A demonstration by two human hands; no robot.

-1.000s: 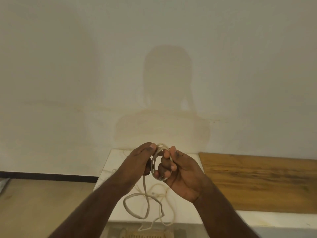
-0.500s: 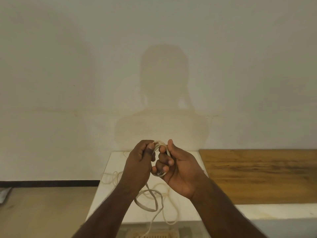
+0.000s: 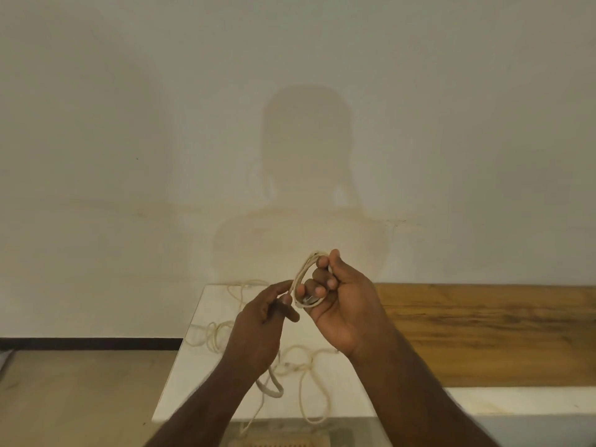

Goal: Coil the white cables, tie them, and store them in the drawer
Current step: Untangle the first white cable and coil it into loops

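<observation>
Head view: a person's two bare hands are raised in front of a pale wall, above a white desk (image 3: 206, 375) strewn with loose cable.
Right hand: the right hand (image 3: 338, 295), palm toward the camera, holds a small coil of white cable (image 3: 301, 275); its fingers (image 3: 317, 290) are curled through the loops and the thumb presses the top of the coil.
Left hand: the left hand (image 3: 261, 321) sits just left of and below the coil, its fingers (image 3: 283, 287) lightly closed on the strand that feeds into the coil's lower left edge.
Cable tail: from under the left hand's fingers the free length (image 3: 274, 387) hangs down and trails over the desk edge.
Other cables: more white cables (image 3: 219, 333) lie in loose loops on the desk, below and well apart from both hands.
Drawer: not clearly visible; something slatted shows at the bottom edge, too cut off to name.
Step in hand: judged to be winding the next loop onto the coil.
Doing it well: keep the right hand's fingers firm so the loops stay stacked; let the left hand's fingers slide along the strand with light tension, matching loop size, and leave enough tail to tie round the bundle.
</observation>
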